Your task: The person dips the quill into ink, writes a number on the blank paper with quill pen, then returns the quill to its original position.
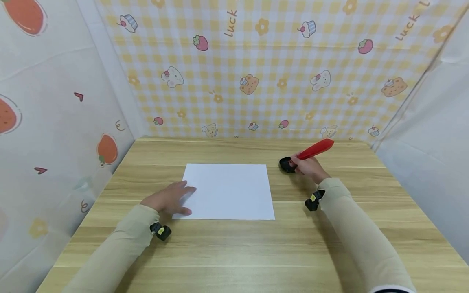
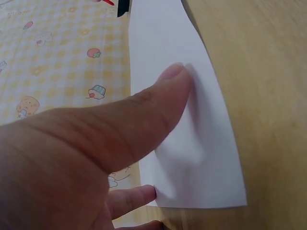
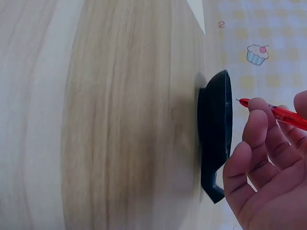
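A white sheet of paper [image 1: 231,191] lies flat on the table. My left hand [image 1: 170,198], fingers spread, rests at the paper's left edge; in the left wrist view the thumb [image 2: 175,88] lies over the sheet. To the right of the paper, my right hand [image 1: 310,169] pinches a red pen [image 1: 316,149] with a broad, feather-like upper end. Its thin tip points at a small black dish [image 1: 286,165]. In the right wrist view the pen [image 3: 288,117] is close to the dish's open side [image 3: 218,120]; whether they touch I cannot tell.
The wood-grain table [image 1: 227,256] reaches back to a yellow-checked cloth [image 1: 234,61] with printed cartoons. White sheeting [image 1: 55,101] hangs on the left, and a plain white sheet [image 1: 432,106] stands on the right. Each wrist wears a small black camera [image 1: 160,231].
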The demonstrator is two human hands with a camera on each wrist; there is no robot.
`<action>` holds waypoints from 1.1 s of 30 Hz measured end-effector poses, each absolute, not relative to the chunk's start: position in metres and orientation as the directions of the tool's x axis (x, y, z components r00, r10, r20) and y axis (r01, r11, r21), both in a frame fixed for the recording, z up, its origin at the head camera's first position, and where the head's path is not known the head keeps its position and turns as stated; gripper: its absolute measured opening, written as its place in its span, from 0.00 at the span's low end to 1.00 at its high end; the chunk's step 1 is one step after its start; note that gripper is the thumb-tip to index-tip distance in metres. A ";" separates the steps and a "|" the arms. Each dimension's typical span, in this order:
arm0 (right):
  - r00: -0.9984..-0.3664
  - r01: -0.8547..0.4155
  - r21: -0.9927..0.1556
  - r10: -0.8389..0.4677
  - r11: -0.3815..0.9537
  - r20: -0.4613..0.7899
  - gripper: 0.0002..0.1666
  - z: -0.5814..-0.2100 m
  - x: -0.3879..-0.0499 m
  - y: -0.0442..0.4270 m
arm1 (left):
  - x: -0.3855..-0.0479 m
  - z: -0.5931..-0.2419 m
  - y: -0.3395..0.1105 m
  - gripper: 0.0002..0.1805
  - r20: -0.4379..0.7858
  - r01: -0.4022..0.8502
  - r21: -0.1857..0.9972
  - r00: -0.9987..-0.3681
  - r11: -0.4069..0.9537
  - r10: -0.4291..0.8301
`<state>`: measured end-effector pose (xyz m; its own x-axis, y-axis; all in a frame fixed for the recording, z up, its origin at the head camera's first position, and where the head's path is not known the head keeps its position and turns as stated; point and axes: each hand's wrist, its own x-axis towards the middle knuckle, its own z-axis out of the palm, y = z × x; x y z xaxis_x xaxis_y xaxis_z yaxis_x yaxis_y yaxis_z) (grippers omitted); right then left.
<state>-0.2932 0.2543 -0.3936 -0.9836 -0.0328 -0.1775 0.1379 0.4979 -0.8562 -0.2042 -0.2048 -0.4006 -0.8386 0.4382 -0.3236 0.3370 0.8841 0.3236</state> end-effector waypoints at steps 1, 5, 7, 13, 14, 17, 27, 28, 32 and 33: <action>-0.983 0.137 -0.856 -0.038 0.499 -0.179 0.15 -0.393 -0.293 0.253 | -0.205 -0.400 -0.205 0.42 -0.322 0.343 0.320 -0.838 0.883 0.442; -0.976 0.157 -0.859 -0.058 0.487 -0.211 0.19 -0.393 -0.293 0.245 | -0.205 -0.400 -0.206 0.41 -0.321 0.348 0.314 -0.837 0.883 0.444; -0.969 0.168 -0.865 -0.083 0.473 -0.234 0.22 -0.395 -0.293 0.241 | -0.203 -0.400 -0.208 0.41 -0.315 0.367 0.307 -0.831 0.878 0.458; -0.958 0.177 -0.878 -0.127 0.445 -0.258 0.25 -0.391 -0.293 0.229 | -0.204 -0.399 -0.211 0.40 -0.282 0.392 0.319 -0.830 0.863 0.481; -0.958 0.176 -0.878 -0.129 0.445 -0.257 0.25 -0.390 -0.293 0.227 | -0.206 -0.398 -0.210 0.40 -0.280 0.388 0.322 -0.832 0.863 0.479; -0.955 0.172 -0.879 -0.145 0.444 -0.260 0.24 -0.387 -0.295 0.223 | -0.211 -0.397 -0.209 0.40 -0.279 0.385 0.331 -0.833 0.862 0.479; -0.954 0.162 -0.894 -0.164 0.418 -0.249 0.22 -0.385 -0.297 0.207 | -0.225 -0.400 -0.205 0.42 -0.295 0.353 0.347 -0.838 0.869 0.458; -0.955 0.162 -0.895 -0.163 0.416 -0.249 0.22 -0.385 -0.297 0.204 | -0.226 -0.400 -0.204 0.42 -0.293 0.353 0.346 -0.839 0.869 0.458; -0.952 0.163 -0.903 -0.177 0.398 -0.249 0.21 -0.387 -0.297 0.194 | -0.228 -0.398 -0.202 0.43 -0.294 0.355 0.343 -0.839 0.870 0.458; -0.951 0.161 -0.904 -0.183 0.396 -0.249 0.21 -0.387 -0.297 0.192 | -0.228 -0.398 -0.201 0.43 -0.295 0.353 0.343 -0.839 0.870 0.457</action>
<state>-0.2973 0.1916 -0.3871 -0.9510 -0.1826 -0.2495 0.1611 0.3963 -0.9039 -0.2278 -0.2014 -0.3977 -0.8393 0.4567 -0.2948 0.3529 0.8703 0.3435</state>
